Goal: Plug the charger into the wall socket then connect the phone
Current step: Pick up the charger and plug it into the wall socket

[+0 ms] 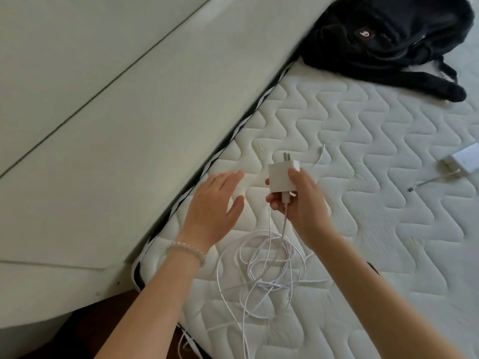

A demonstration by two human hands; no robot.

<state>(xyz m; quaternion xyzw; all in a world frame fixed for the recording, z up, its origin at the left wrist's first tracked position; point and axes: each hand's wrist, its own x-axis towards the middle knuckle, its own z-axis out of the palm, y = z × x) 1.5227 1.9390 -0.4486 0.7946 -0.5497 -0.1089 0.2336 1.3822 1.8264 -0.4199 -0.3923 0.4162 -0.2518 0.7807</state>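
Right hand (pixel 300 203) held the charger (pixel 283 177) above the mattress (pixel 363 229), prongs pointing far.

Fingers were clamped around the white block, thumb on its right edge, the cable plug sticking out of its near end. The white cable (pixel 269 268) dropped from there into a loose tangle on the mattress, between the two forearms, with one strand running off the near edge. Left hand (pixel 217 200) was flat and spread, holding nothing, just left of the charger, over the mattress edge (bead bracelet (pixel 186 248) on that wrist). Cream padded panel (pixel 116 112) ran along the left. Black backpack (pixel 388 40) lay far right. A second white adapter (pixel 464 158) lay at the right edge, well apart.
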